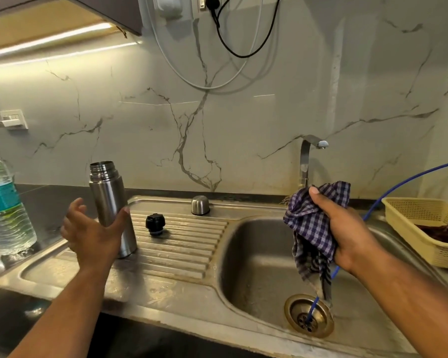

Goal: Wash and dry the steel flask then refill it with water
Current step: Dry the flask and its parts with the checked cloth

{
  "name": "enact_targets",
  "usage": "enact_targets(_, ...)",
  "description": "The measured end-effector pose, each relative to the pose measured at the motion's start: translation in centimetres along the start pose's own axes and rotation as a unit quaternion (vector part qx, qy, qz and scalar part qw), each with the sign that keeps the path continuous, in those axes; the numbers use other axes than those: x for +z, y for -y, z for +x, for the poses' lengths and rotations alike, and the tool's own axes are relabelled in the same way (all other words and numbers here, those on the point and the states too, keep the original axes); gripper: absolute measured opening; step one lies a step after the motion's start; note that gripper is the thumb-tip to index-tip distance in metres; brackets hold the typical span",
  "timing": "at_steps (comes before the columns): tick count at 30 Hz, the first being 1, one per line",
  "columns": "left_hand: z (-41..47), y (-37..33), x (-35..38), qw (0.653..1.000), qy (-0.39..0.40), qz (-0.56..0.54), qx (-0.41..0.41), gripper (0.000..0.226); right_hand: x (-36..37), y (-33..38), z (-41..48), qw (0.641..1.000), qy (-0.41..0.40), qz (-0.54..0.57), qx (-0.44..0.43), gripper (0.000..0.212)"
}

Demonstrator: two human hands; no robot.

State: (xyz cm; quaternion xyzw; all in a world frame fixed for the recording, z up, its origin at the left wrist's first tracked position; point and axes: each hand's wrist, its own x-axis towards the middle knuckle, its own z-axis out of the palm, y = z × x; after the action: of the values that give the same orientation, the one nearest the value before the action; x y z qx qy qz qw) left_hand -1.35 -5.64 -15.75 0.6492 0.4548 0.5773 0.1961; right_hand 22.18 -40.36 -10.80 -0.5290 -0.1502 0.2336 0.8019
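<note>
The steel flask (111, 210) was stood upright at the left end of the drainboard (181, 244), long axis vertical, open mouth upward. It was touched only by the thumb of the released left hand (91, 236). A checked cloth (311, 228) was clenched in the right hand (347, 228) over the basin (256, 254).

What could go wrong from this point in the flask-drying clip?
1. The open steel flask stands on the ribbed drainboard with the left hand only loosely around it; a nudge might tip it.
2. The checked cloth in the right hand dangles toward the sink drain, so it may pick up grime or water before wiping.
3. The black stopper sits loose nearby and could be knocked into the basin.
</note>
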Motion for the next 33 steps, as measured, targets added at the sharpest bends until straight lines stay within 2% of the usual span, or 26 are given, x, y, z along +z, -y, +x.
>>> enact_targets(2, -1.1, -2.4, -0.4, 0.991, -0.071, 0.013, 0.113, 0.071, 0.0, 0.0, 0.0, 1.0, 0.0, -0.002, -0.002, 0.041)
enact_targets(3, -1.7, -3.7, -0.4, 0.983, -0.073, 0.013, 0.171, 0.062, 0.0, 0.0, 0.0, 1.0, -0.001, -0.004, -0.004, 0.042)
enact_targets(5, -2.4, -5.3, 0.8, 0.956, -0.019, 0.013, 0.293, 0.048, 0.0, -0.1, 0.1, 1.0, -0.003, -0.016, -0.008, 0.043)
enact_targets(7, -2.5, -6.0, 2.9, 0.932, 0.063, 0.014, 0.355, 0.038, -0.1, -0.3, 0.3, 0.999, -0.007, -0.03, -0.014, 0.043)
enact_targets(8, -2.4, -6.1, 4.0, 0.93, 0.109, 0.023, 0.351, 0.036, -0.1, -0.3, 0.4, 0.999, -0.008, -0.037, -0.017, 0.043)
enact_targets(10, -1.7, -5.9, 6.2, 0.936, 0.19, 0.069, 0.288, 0.042, -0.1, -0.5, 0.6, 0.998, -0.009, -0.054, -0.022, 0.041)
enact_targets(12, -0.6, -5.2, 8.2, 0.939, 0.251, 0.155, 0.175, 0.057, -0.2, -0.7, 0.7, 0.997, -0.004, -0.07, -0.027, 0.041)
enact_targets(14, -0.1, -4.3, 9.7, 0.918, 0.289, 0.262, 0.077, 0.074, -0.2, -0.9, 0.9, 0.996, -0.002, -0.084, -0.031, 0.044)
enact_targets(17, -0.6, -2.7, 11.3, 0.904, 0.296, 0.307, -0.012, 0.07, -0.3, -1.2, 1.2, 0.996, 0.002, -0.089, -0.029, 0.052)
enact_targets(20, -0.5, -1.2, 11.9, 0.915, 0.266, 0.302, 0.017, 0.049, -0.4, -1.3, 1.4, 0.995, 0.009, -0.098, -0.031, 0.049)
enact_targets(22, -0.1, -1.0, 11.8, 0.93, 0.256, 0.255, 0.063, 0.047, -0.5, -1.1, 1.3, 0.993, 0.013, -0.109, -0.034, 0.051)
enact_targets(26, -1.0, -4.7, 10.5, 0.956, 0.254, 0.052, 0.14, 0.063, -0.7, -0.4, 1.3, 0.995, -0.004, -0.092, -0.043, 0.051)
enact_targets(29, -3.3, -9.2, 9.0, 0.939, 0.251, -0.093, 0.217, 0.069, -1.1, 0.6, 1.3, 0.999, -0.023, -0.028, -0.03, 0.048)
enact_targets(33, -6.8, -15.7, 6.8, 0.891, 0.277, -0.269, 0.238, 0.073, -1.8, 1.8, 1.6, 0.998, -0.053, 0.023, -0.026, 0.051)
